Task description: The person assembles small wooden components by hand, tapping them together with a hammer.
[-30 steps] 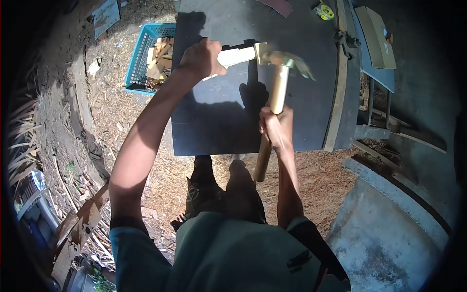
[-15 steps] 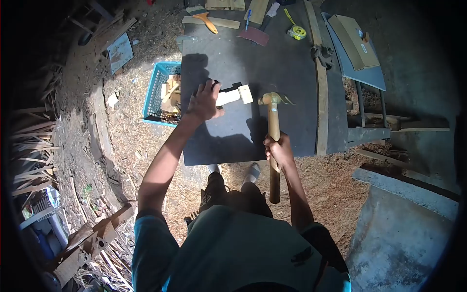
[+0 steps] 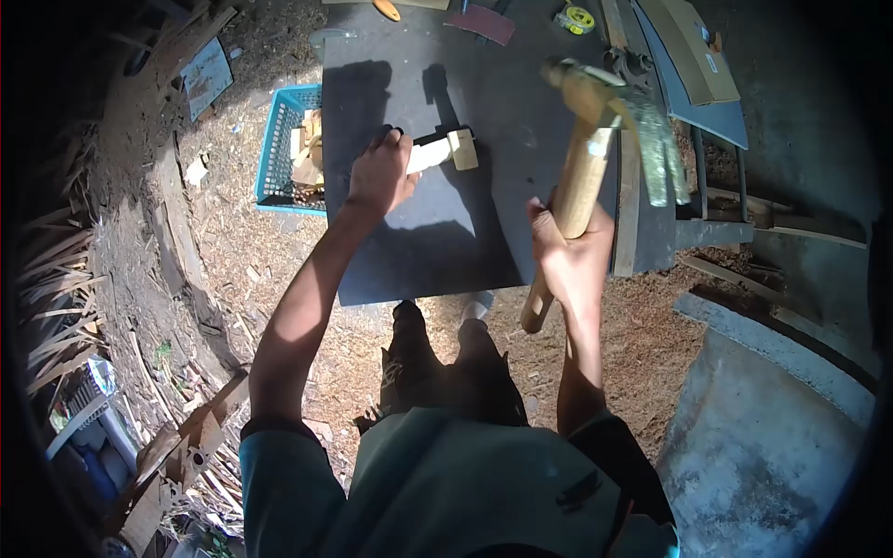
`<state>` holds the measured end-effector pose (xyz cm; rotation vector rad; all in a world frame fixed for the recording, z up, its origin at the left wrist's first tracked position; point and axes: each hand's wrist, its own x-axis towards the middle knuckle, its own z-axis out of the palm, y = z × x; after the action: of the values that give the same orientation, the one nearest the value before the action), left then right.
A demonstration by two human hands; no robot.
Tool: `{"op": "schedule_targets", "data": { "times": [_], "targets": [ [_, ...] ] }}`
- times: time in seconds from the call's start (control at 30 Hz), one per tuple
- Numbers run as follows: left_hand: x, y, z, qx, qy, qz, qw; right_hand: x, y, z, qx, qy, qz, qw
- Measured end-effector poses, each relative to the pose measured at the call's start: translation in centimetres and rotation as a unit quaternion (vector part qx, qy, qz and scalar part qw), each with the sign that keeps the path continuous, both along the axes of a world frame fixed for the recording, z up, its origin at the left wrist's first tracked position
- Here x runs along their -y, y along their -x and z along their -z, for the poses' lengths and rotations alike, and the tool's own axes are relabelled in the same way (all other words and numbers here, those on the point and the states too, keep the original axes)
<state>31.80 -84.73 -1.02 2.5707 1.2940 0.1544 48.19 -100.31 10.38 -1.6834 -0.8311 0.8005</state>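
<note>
My left hand (image 3: pixel 379 174) is closed around one end of a pale wooden piece (image 3: pixel 430 155) on the dark tabletop. A small wooden block (image 3: pixel 462 150) sits crosswise at the piece's right end. In my right hand (image 3: pixel 577 256) is a claw hammer (image 3: pixel 586 177), gripped by its wooden handle and raised above the right side of the table. Its metal head is slightly blurred, with the claw toward the right. My left palm hides the other end of the wooden piece.
The dark table (image 3: pixel 419 251) lies in front of me. A teal basket (image 3: pixel 267 158) of wood offcuts stands at its left. Near the far edge are a yellow tape measure (image 3: pixel 575 19) and sandpaper (image 3: pixel 480 26). A clamp (image 3: pixel 629 63) sits at the right, beside cardboard (image 3: pixel 690 51).
My right hand has lifted the hammer up and to the right, toward the camera. My left hand's fingers have closed around the wooden piece. The view has shifted, so the table's far items sit higher.
</note>
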Motion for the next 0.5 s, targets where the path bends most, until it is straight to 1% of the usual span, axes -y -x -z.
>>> {"op": "schedule_targets", "data": {
  "times": [0.03, 0.07, 0.1, 0.13, 0.17, 0.2, 0.23, 0.27, 0.3, 0.33, 0.37, 0.4, 0.43, 0.47, 0.5],
  "targets": [
    [1.5, 0.4, 0.8, 0.010, 0.005, 0.003, 1.000, -0.3, 0.0, -1.0, -0.035, -0.024, 0.019, 0.999],
    [0.9, 0.4, 1.2, 0.024, -0.020, 0.000, 1.000, -0.1, 0.8, 1.8, -0.007, -0.106, 0.065, 0.992],
    [-0.2, 0.4, 1.3, 0.034, -0.047, 0.005, 0.998, 0.2, 1.8, 5.0, 0.004, -0.110, 0.069, 0.992],
    [-0.1, 0.3, 1.1, 0.033, -0.052, 0.003, 0.998, 0.3, 1.3, 7.7, 0.008, 0.047, -0.029, 0.998],
    [0.7, 0.5, 1.2, 0.027, -0.035, -0.007, 0.999, 1.7, 1.0, 9.5, 0.007, 0.215, -0.122, 0.969],
    [1.2, 0.5, 1.2, 0.021, -0.014, -0.009, 1.000, 3.9, 1.7, 9.8, -0.063, 0.261, -0.097, 0.959],
    [-0.4, 0.1, 0.9, 0.024, -0.022, -0.024, 0.999, 4.0, 1.8, 10.4, -0.120, 0.277, -0.082, 0.950],
    [-0.7, 0.2, 0.6, 0.032, -0.015, -0.017, 0.999, 5.2, 2.1, 11.6, -0.100, 0.198, -0.055, 0.974],
    [-0.7, 0.3, 0.7, 0.031, -0.048, -0.006, 0.998, 5.5, 2.5, 9.9, -0.107, 0.157, -0.040, 0.981],
    [-0.6, 0.4, 0.6, 0.032, -0.037, -0.006, 0.999, 5.7, 2.8, 8.2, -0.114, 0.116, -0.028, 0.986],
    [-0.6, 0.4, 0.4, 0.035, -0.027, -0.005, 0.999, 6.0, 2.6, 6.9, -0.150, 0.078, -0.015, 0.986],
    [-0.5, 0.4, 0.4, 0.022, -0.013, -0.007, 1.000, 6.1, 1.9, 6.5, -0.165, 0.122, -0.012, 0.979],
    [-0.7, 0.4, 0.5, 0.011, -0.003, -0.008, 1.000, 6.0, 1.3, 7.2, -0.107, 0.057, -0.014, 0.993],
    [-0.8, 0.4, 0.4, -0.002, 0.008, -0.008, 1.000, 5.8, 0.7, 7.3, -0.091, 0.090, -0.013, 0.992],
    [-0.6, 0.3, -0.3, -0.022, -0.013, -0.004, 1.000, 5.7, 0.1, 7.2, -0.075, 0.123, -0.013, 0.989]
  ]
}}
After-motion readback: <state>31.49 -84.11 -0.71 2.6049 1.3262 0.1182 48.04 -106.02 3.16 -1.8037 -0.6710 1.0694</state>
